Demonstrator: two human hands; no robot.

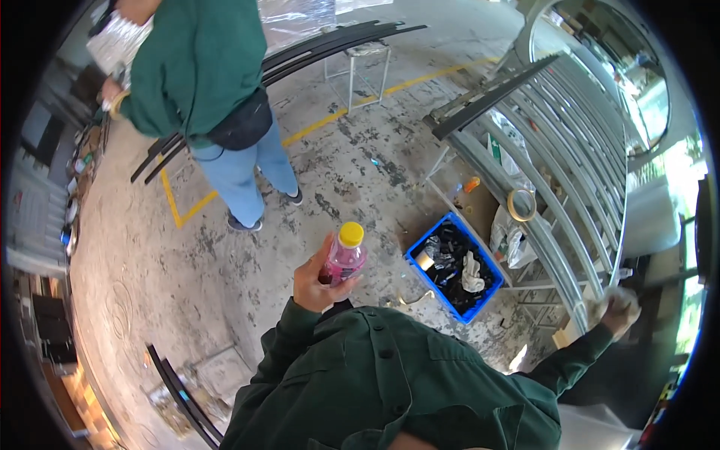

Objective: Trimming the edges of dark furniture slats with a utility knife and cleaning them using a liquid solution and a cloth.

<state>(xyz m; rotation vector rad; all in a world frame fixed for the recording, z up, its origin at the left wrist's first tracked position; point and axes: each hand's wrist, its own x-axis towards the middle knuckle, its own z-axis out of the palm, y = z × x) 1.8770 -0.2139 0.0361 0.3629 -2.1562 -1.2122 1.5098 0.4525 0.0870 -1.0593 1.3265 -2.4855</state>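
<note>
While the left hand (309, 286) is grasping a pink bottle (345, 261) with a yellow cap (351, 234), the right hand (621, 312) is reaching well out to the right, near the lower end of a metal rack (564, 159); it is showing blurred at the rim, so whether it is clutching anything cannot be told.

Bottle: one, transparent, leaning slightly, cap uppermost; sitting between the left thumb and fingers, well apart from the right hand.

Floor (112, 247): grey, scuffed, dark-blotched; bearing a yellow line (315, 125).

Crate (441, 295): blue, standing on the floor right of the bottle; containing small black pieces and a whitish crumpled item (472, 272).

Rack: long parallel bars, extending along the right side; a roll of tape (511, 208) is lying at its near edge.

Stool (367, 51): pale-legged, standing ahead; supporting long dark strips (330, 46).

Further dark strips (182, 397): lying at lower left.

Co-worker (199, 67): one, wearing a green top and blue trousers, standing ahead to the left.
</note>
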